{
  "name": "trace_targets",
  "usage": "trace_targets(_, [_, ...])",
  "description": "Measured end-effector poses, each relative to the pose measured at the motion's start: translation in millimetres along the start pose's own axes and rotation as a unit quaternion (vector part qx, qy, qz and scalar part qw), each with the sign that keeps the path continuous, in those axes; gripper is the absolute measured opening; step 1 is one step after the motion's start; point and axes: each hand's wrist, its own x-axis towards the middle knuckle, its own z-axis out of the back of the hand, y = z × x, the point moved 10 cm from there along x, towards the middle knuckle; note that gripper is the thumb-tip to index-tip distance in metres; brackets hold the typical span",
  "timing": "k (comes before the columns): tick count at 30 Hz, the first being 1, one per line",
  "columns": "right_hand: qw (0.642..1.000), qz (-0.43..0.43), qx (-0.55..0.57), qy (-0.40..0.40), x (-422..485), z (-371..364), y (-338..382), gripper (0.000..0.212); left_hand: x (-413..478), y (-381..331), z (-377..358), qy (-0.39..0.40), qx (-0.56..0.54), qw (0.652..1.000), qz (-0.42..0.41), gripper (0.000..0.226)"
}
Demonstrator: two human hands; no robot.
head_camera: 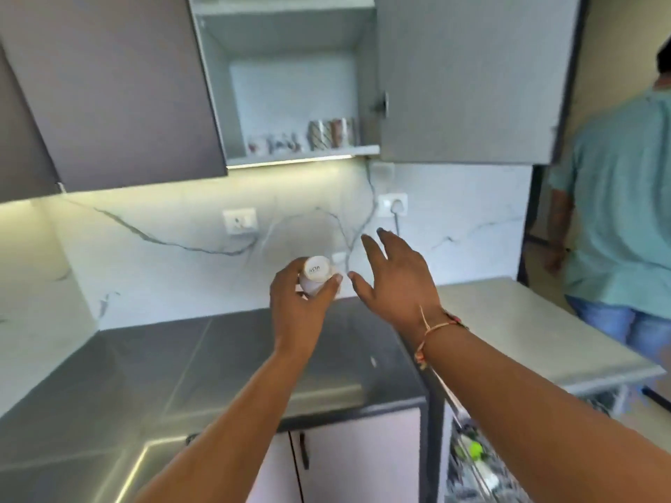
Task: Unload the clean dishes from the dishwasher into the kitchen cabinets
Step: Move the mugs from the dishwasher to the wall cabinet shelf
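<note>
Two hands are raised over the grey surface (181,357), near its back right corner. The left hand (301,303) wraps its fingers and thumb round a small white cup (315,275), held in the air above the back edge of the surface with its printed base turned toward the camera. The right hand (395,277) is just beside the cup, apart from it, fingers spread and holding nothing; a thread bracelet (435,330) circles its wrist. Overhead, the wall cabinet (218,85) stands with its door (472,78) swung wide, and patterned mugs (332,134) line the front of its bottom shelf. At the surface's right end, the dishwasher rack (472,462) shows, blurred. Another person (624,197) in a teal shirt stands at far right.
</note>
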Motion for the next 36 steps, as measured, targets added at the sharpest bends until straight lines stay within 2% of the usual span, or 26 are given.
trace_targets(2, [1.0,0.018,-0.001,-0.024,48,0,20,0.07,53,1,16,-0.023,-0.002,1.0,-0.009,0.037])
trace_targets(4, [0.998,0.029,-0.005,-0.046,93,-4,35,0.069,108,2,25,-0.037,-0.002,0.999,-0.023,0.045])
trace_targets(8, [0.997,0.023,-0.013,-0.066,188,-26,48,0.067,225,4,25,-0.061,0.005,0.994,-0.086,0.053])
trace_targets(11, [0.998,0.005,-0.02,-0.064,252,-43,46,0.067,309,8,5,-0.044,0.019,0.993,-0.107,0.048])
trace_targets(19, [0.999,-0.022,-0.04,-0.016,372,-100,16,0.062,474,70,-84,0.042,0.121,0.99,-0.058,0.052])
trace_targets(25, [0.996,-0.041,-0.079,0.019,403,-130,-14,0.058,523,114,-146,0.152,0.256,0.954,-0.021,0.066])
trace_targets(36, [0.994,-0.044,-0.083,0.061,418,-170,-42,0.06,542,133,-182,0.171,0.293,0.94,-0.02,0.066])
